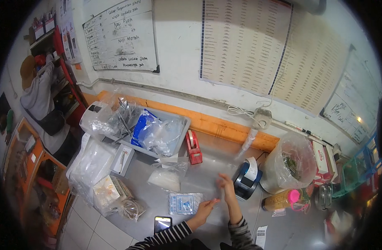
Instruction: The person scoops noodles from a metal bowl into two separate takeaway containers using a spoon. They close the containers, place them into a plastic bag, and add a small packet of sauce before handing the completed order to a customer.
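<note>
My left hand (204, 210) is over the steel counter (206, 175), with thumb and forefinger close together. Something thin and clear may be at its fingertips, but it is too faint to tell. My right hand (227, 188) is raised just to the right of it, its fingers blurred and partly bent. Left of my hands lies a flat silver packet with blue print (185, 203). A phone (162, 225) with a lit screen rests by my left sleeve. To the right of my right hand stands a dark receipt printer (248, 181) with paper coming out.
Behind are a red tape dispenser (194, 147), a bag of white contents (166, 177) and a grey bin (184, 134) of plastic packaging. Plastic-wrapped stacks (108, 190) lie left. At right are a lined tub (289, 165) and a pink-capped bottle (280, 200). A person (47, 93) faces shelves far left.
</note>
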`<action>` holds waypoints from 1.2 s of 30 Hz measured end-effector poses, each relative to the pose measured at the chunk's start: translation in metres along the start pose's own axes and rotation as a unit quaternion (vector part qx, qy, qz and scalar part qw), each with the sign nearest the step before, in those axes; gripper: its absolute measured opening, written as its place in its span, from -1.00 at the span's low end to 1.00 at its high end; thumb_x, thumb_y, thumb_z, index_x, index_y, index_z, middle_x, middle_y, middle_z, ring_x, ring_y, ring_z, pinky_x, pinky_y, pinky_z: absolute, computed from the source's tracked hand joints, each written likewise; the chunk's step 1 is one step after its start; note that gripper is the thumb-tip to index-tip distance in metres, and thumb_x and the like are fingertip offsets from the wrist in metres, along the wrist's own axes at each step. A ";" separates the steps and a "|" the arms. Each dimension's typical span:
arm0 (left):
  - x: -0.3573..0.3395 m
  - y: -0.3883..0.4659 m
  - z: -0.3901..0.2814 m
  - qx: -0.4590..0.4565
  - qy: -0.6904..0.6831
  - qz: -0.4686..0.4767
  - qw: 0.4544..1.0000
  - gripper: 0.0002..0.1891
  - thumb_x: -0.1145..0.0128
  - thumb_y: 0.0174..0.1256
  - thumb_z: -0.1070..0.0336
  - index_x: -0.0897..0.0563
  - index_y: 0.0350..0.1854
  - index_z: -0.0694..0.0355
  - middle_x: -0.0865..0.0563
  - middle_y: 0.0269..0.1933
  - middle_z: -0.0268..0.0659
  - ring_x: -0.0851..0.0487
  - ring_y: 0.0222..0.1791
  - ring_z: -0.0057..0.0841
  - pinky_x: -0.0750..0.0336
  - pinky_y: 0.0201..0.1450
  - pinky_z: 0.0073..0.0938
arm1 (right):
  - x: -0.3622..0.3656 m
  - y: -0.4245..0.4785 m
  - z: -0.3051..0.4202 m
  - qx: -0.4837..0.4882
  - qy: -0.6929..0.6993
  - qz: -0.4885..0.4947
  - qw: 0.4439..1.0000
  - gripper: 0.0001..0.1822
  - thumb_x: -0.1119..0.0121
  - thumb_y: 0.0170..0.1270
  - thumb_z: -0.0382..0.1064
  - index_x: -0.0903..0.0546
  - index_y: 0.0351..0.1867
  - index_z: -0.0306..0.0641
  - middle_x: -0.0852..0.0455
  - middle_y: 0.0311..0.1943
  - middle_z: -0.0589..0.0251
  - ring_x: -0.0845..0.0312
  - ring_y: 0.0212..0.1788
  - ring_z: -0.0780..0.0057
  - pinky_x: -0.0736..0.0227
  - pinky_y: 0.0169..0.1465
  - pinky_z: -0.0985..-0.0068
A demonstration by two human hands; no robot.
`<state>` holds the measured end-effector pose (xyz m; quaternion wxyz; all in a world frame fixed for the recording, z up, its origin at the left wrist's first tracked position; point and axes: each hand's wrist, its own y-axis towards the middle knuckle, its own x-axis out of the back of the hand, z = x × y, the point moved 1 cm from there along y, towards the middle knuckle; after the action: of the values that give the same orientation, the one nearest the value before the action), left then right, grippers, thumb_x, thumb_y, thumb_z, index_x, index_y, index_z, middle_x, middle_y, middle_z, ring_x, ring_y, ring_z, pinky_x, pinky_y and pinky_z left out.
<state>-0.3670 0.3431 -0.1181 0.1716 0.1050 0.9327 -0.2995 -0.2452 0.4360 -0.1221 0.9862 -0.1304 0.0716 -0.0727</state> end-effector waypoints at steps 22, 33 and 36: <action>-0.030 -0.074 0.003 -0.111 0.249 0.254 0.928 -0.59 0.06 0.37 0.10 -0.56 -0.58 0.30 -0.62 -0.58 -0.29 -0.56 -0.57 -0.59 -0.40 -0.44 -0.56 | 0.122 -0.215 0.114 0.230 -0.015 -0.273 0.934 -0.71 -0.28 0.04 -0.49 -0.59 -0.15 -0.36 -0.62 -0.35 0.25 -0.53 -0.33 0.63 -0.44 -0.23 0.71; -0.166 -0.089 0.121 -0.226 0.665 0.329 0.631 -0.62 -0.07 0.23 0.06 -0.64 -0.58 0.29 -0.65 -0.55 -0.12 -0.64 -0.52 -0.28 -0.45 -0.47 -0.27 | 0.293 -0.339 -0.056 0.150 -0.218 -0.517 0.814 -0.48 -0.35 -0.10 -0.52 -0.38 -0.07 -0.21 -0.63 -0.52 0.33 -0.50 -0.48 0.66 -0.35 -0.39 0.70; -0.168 -0.073 0.159 -0.285 0.705 0.298 0.577 -0.65 -0.08 0.19 0.07 -0.66 -0.56 0.28 -0.67 -0.48 -0.07 -0.66 -0.46 -0.22 -0.47 -0.44 -0.21 | 0.294 -0.328 -0.088 0.108 -0.273 -0.494 0.818 -0.51 -0.32 -0.09 -0.52 -0.39 -0.09 -0.23 -0.56 -0.57 0.33 -0.50 -0.47 0.60 -0.37 -0.35 0.65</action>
<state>-0.1933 0.1745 -0.1371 -0.4396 0.5006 0.7131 0.2185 -0.0121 0.0528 -0.1548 0.8048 -0.0552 -0.2832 -0.5187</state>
